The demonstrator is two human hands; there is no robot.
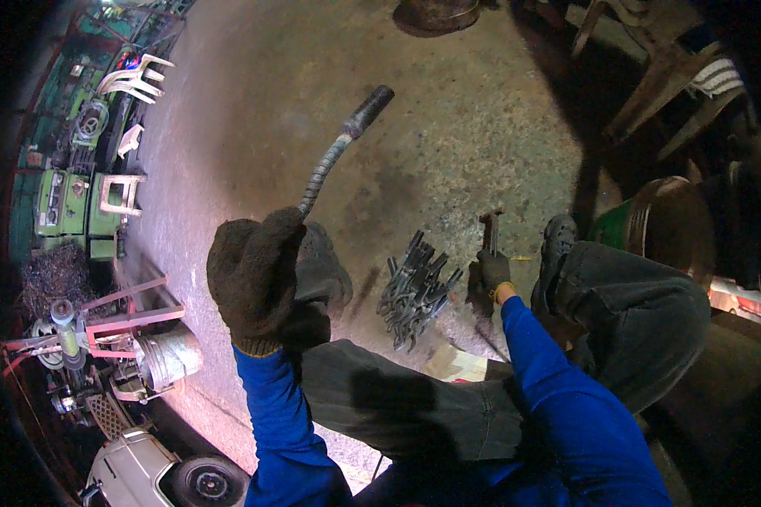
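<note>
My left hand (pixel 252 279), in a dark work glove, is raised and closed around the lower end of a ribbed metal rod (pixel 320 173). The rod curves up and to the right and ends in a thicker dark sleeve (pixel 369 111). Low by the floor, my right hand (pixel 492 270), also gloved, grips a hammer (pixel 493 226) by its handle, with the head pointing away from me. Between my feet, left of the hammer, lies a heap of dark metal pieces (pixel 416 287) with tube-like ends. The glove hides the rod's gripped end.
A pale wooden piece (pixel 457 365) lies by my legs. On the right stand a green-and-rusty drum (pixel 651 224) and plastic chairs (pixel 659 72). Green machines (pixel 63 203), a white bucket (pixel 167 359) and a vehicle (pixel 131 473) line the left. A round metal container (pixel 435 15) stands ahead.
</note>
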